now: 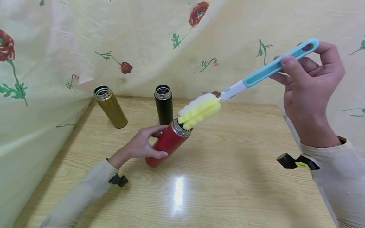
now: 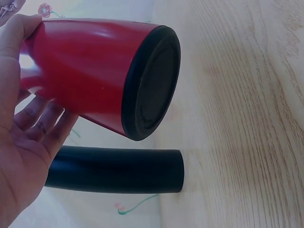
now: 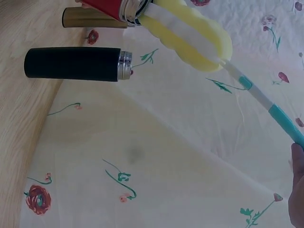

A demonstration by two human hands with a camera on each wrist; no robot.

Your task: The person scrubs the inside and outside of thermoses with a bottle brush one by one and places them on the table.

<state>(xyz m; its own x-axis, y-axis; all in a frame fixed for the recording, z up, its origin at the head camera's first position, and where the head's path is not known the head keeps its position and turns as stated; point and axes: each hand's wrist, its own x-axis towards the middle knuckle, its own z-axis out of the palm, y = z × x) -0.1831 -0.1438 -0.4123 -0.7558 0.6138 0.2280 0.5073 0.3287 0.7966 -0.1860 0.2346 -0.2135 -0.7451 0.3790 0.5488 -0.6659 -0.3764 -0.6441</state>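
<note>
My left hand [image 1: 145,143] grips a red bottle [image 1: 171,141] around its body, tilting it so the steel-threaded mouth points up and right. The left wrist view shows the bottle's black base [image 2: 154,85] raised off the table. In my right hand [image 1: 310,82], the thumb and fingers pinch the light blue handle of a bottle brush [image 1: 262,73]. Its yellow and white sponge head [image 1: 201,110] has its tip in the red bottle's mouth, with most of the sponge outside. The right wrist view shows the sponge [image 3: 190,35] at the opening, and only part of my right hand.
Behind the red bottle stands an uncapped black bottle [image 1: 164,106]. Farther left is an uncapped gold bottle [image 1: 112,109]. All are on a light wooden table [image 1: 228,177], and a flower-patterned cloth [image 1: 148,41] hangs along its back and left side.
</note>
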